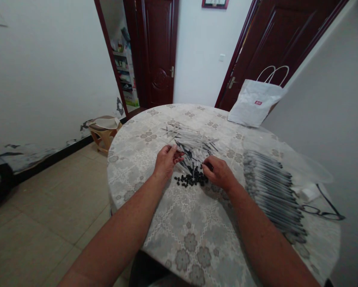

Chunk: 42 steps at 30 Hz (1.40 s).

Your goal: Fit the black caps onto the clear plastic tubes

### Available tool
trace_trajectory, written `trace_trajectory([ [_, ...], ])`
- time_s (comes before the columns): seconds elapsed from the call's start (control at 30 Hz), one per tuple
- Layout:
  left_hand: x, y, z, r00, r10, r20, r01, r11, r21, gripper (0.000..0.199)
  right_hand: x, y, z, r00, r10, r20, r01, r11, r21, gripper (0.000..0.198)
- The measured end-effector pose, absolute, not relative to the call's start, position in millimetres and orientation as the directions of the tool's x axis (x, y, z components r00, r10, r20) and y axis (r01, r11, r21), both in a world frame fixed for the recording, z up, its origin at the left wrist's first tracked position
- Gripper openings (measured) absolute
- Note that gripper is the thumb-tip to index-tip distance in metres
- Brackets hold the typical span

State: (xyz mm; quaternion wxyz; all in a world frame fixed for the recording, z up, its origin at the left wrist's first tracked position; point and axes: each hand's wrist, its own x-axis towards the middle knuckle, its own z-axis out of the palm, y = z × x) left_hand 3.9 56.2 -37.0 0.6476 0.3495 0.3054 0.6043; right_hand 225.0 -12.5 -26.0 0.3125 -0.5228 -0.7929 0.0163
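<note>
My left hand (164,162) is closed in a pinch over the middle of the table. A thin dark pen refill (193,158) runs from its fingertips toward my right hand (220,172), whose fingers are curled shut around the other end. Just beyond both hands spreads a loose heap of clear and white pen tubes (190,136) mixed with dark slender refills. Between my wrists, on the near side, lies a pile of small black pen caps (191,180). The exact fingertip contact is too small to make out.
Right of my right forearm, many assembled-looking pens (271,195) lie in a row on clear plastic. Eyeglasses (325,213) rest beside them. A white paper bag (256,103) stands at the table's (131,159) far right edge. A low stool (104,129) is on the floor at left.
</note>
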Motion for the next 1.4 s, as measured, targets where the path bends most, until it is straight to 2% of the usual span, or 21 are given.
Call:
trace_trajectory([
  [0.1, 4.7, 53.8, -34.3, 0.116, 0.993, 0.029, -0.566, 0.042, 0.823, 0.029, 222.7, -12.7, -24.3, -0.117, 0.882, 0.456, 0.725, 0.39, -0.568, 0.016],
  [0.17, 6.4, 50.2, -32.5, 0.178, 0.984, 0.023, -0.545, 0.079, 0.835, 0.029, 219.5, -11.9, -24.7, -0.037, 0.926, 0.377, 0.598, 0.323, -0.734, 0.021],
  [0.23, 8.5, 44.7, -30.9, 0.295, 0.955, 0.01, -0.498, 0.145, 0.855, 0.031, 214.2, -11.2, -25.7, -0.021, 0.956, 0.293, 0.459, 0.27, -0.846, 0.028],
  [0.37, 10.7, 34.2, -27.8, 0.544, 0.838, -0.037, -0.397, 0.296, 0.869, 0.034, 200.4, -11.3, -28.4, -0.025, 0.978, 0.205, 0.272, 0.204, -0.94, 0.036],
  [0.47, 9.8, 32.6, -25.4, 0.572, 0.819, -0.047, -0.423, 0.344, 0.838, 0.032, 195.2, -11.5, -28.3, -0.002, 0.984, 0.18, 0.186, 0.177, -0.967, 0.039],
  [0.53, 8.5, 34.6, -24.4, 0.547, 0.836, -0.045, -0.469, 0.351, 0.811, 0.03, 198.2, -10.6, -25.2, 0.037, 0.979, 0.199, 0.205, 0.187, -0.961, 0.039],
  [0.63, 6.5, 39.2, -24.2, 0.486, 0.873, -0.04, -0.531, 0.331, 0.78, 0.027, 213.4, -8.0, -14.7, 0.157, 0.948, 0.277, 0.412, 0.192, -0.891, 0.032],
  [0.73, 5.6, 41.9, -24.9, 0.47, 0.882, -0.025, -0.564, 0.322, 0.76, 0.023, 233.7, -8.0, -2.7, 0.172, 0.917, 0.36, 0.73, 0.127, -0.671, 0.019],
  [0.8, 5.9, 41.8, -24.6, 0.474, 0.88, -0.011, -0.582, 0.323, 0.747, 0.021, 243.2, -11.9, 0.8, 0.079, 0.942, 0.325, 0.884, 0.085, -0.461, 0.014],
  [0.87, 6.5, 40.6, -23.5, 0.479, 0.878, -0.004, -0.592, 0.326, 0.737, 0.021, 246.5, -18.7, -1.9, -0.007, 0.973, 0.232, 0.954, 0.076, -0.291, 0.018],
  [0.97, 7.1, 38.4, -21.7, 0.481, 0.877, -0.005, -0.591, 0.328, 0.737, 0.021, 241.6, -30.3, -15.3, -0.06, 0.99, 0.13, 0.985, 0.08, -0.152, 0.025],
  [1.07, 6.9, 37.4, -22.5, 0.478, 0.878, -0.018, -0.58, 0.331, 0.745, 0.022, 234.9, -38.1, -31.0, -0.058, 0.995, 0.087, 0.996, 0.063, -0.058, 0.022],
  [1.13, 6.8, 37.3, -24.3, 0.482, 0.876, -0.019, -0.563, 0.327, 0.759, 0.023, 233.4, -40.7, -38.5, -0.052, 0.994, 0.091, 0.997, 0.057, -0.051, 0.02],
  [1.2, 7.1, 36.7, -26.0, 0.489, 0.872, -0.017, -0.54, 0.318, 0.78, 0.024, 233.7, -42.3, -42.9, -0.041, 0.989, 0.14, 0.992, 0.057, -0.108, 0.018],
  [1.4, 12.6, 30.8, -27.3, 0.5, 0.864, -0.061, -0.479, 0.335, 0.812, 0.031, 226.9, -48.5, -43.8, 0.092, 0.926, 0.365, 0.858, 0.112, -0.501, 0.013],
])
